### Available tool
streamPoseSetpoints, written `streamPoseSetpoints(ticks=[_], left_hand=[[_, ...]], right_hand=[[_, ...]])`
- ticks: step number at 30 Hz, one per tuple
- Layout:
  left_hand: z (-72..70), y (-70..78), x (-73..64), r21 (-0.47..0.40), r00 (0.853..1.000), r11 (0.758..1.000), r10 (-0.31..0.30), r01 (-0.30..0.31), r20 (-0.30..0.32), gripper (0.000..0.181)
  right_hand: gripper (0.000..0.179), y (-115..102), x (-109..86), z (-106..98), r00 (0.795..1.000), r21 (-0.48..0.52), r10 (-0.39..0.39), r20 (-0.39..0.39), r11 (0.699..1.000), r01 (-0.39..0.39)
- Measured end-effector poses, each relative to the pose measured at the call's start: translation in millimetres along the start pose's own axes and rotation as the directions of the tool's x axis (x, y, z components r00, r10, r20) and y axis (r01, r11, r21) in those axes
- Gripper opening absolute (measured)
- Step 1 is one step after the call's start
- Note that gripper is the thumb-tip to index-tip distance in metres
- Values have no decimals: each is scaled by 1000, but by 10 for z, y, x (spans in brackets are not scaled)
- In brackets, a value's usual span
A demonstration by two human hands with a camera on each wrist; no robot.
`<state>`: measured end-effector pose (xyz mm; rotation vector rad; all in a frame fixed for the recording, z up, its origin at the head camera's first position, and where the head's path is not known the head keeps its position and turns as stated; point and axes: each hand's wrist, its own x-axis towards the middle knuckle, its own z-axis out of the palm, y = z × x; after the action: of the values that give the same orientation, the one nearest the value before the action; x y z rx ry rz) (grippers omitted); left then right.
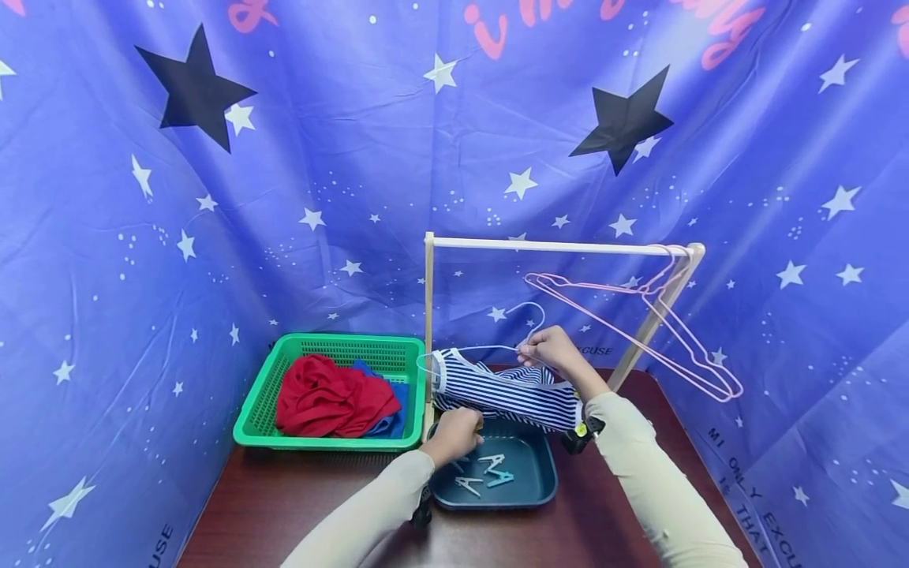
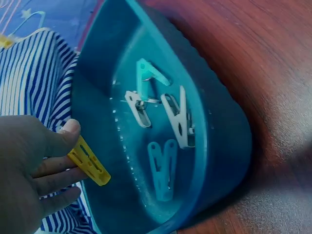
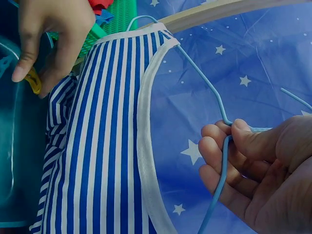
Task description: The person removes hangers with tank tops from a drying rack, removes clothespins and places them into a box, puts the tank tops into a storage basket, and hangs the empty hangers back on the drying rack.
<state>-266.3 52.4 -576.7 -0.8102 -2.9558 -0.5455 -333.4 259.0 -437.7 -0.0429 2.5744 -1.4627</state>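
My right hand (image 1: 552,352) pinches a light blue wire hanger (image 3: 213,92) just below its hook. From the hanger droops a blue-and-white striped garment (image 1: 490,393) with white edging, probably a tank top. A yellow clothespin (image 2: 90,163) sits between the thumb and fingers of my left hand (image 1: 454,435), over the dark teal tray (image 1: 548,495). Inside the tray lie several clothespins: a white one (image 2: 179,117), another white one (image 2: 138,109), a mint one (image 2: 145,80) and a blue one (image 2: 162,168). In the left wrist view, a yellow piece (image 2: 6,41) shows at the garment's far edge.
Left of the tray stands a green basket (image 1: 245,410) holding a red cloth (image 1: 327,398) and a blue cloth (image 1: 398,410). A wooden rack (image 1: 540,246) rises behind the garment, with pink hangers (image 1: 632,343) at its right end. Star-printed curtains surround the brown table (image 1: 284,505).
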Motion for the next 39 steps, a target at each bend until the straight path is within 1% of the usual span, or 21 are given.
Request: streamPoseSetpoints(ticks=[2,4,8,11,13,15,19,23,29,34,37,39], left_hand=[[55,4,12,94,1000,995,29,-29,1,18],[105,5,20,177,998,983,54,-56,14,21],[197,11,41,332,995,938,87,-99,50,17],[243,29,62,404,991,907,90,-121,95,15],[252,52,80,431,988,893,83,-132,130,14],[256,71,98,447,984,883,77,-143,162,12],[255,99,135,453,976,877,74,-161,203,10],[320,89,163,468,974,867,76,-171,216,16],[379,68,159,495,974,855,46,-153,220,13],[411,60,151,472,972,866,61,-164,225,11],[417,70,151,454,968,875,59,-168,244,11],[413,87,157,451,963,876,53,-171,263,11]], right_hand=[[21,-14,0,1,1000,1,-7,0,1000,7],[21,-30,-5,9,1000,4,-21,2,1000,21],[22,-60,-24,23,999,5,-40,-1,999,40],[21,-77,-30,23,999,-4,-44,-6,999,44],[20,-87,-32,25,999,-14,-51,-6,999,51],[19,-88,-27,30,998,-13,-58,-5,998,58],[18,-92,-26,51,998,-13,-65,-3,998,65],[18,-102,-37,82,998,-15,-67,-2,998,67],[19,-102,-50,111,996,18,-84,11,996,83],[18,-108,-50,115,995,35,-98,16,995,97],[18,-105,-49,117,995,36,-101,12,994,101],[18,-103,-50,121,995,32,-100,11,995,99]])
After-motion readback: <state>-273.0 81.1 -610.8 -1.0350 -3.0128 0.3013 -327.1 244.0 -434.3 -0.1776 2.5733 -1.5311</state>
